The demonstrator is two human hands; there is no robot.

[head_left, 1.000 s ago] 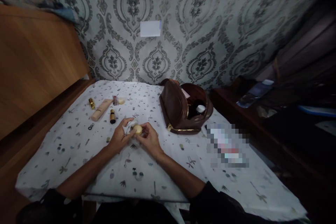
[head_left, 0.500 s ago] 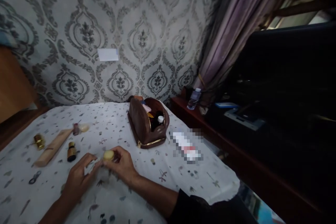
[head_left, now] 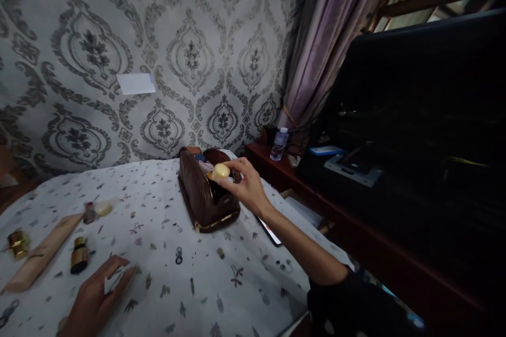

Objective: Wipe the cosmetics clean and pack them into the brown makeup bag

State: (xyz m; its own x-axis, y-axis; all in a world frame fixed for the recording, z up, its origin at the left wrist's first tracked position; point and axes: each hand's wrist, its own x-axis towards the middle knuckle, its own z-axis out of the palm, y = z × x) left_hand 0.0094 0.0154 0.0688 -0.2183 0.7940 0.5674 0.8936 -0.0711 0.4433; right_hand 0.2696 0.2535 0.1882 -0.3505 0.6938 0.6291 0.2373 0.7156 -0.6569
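Note:
My right hand (head_left: 247, 187) pinches a small round jar with a pale yellow lid (head_left: 221, 170) over the open top of a brown zip bag (head_left: 209, 195). Inside the bag, some pink, blue and orange items show in part. Low on the left, my left hand (head_left: 98, 292) has its fingers closed on a crumpled white tissue (head_left: 114, 278), just above the patterned white cloth (head_left: 158, 274). Near it stands a gold and black bottle (head_left: 79, 255).
A long tan box (head_left: 45, 253), a gold item (head_left: 18, 244), a small dark red bottle (head_left: 89, 212) and a pale round item (head_left: 104, 208) lie at left. A phone (head_left: 271, 231) is beneath my right forearm. A water bottle (head_left: 279, 144) stands behind on a red-brown ledge (head_left: 259, 155).
My right hand has moved up and right, away from my left hand, bringing the yellow-lidded jar over the bag. The view has shifted to the right.

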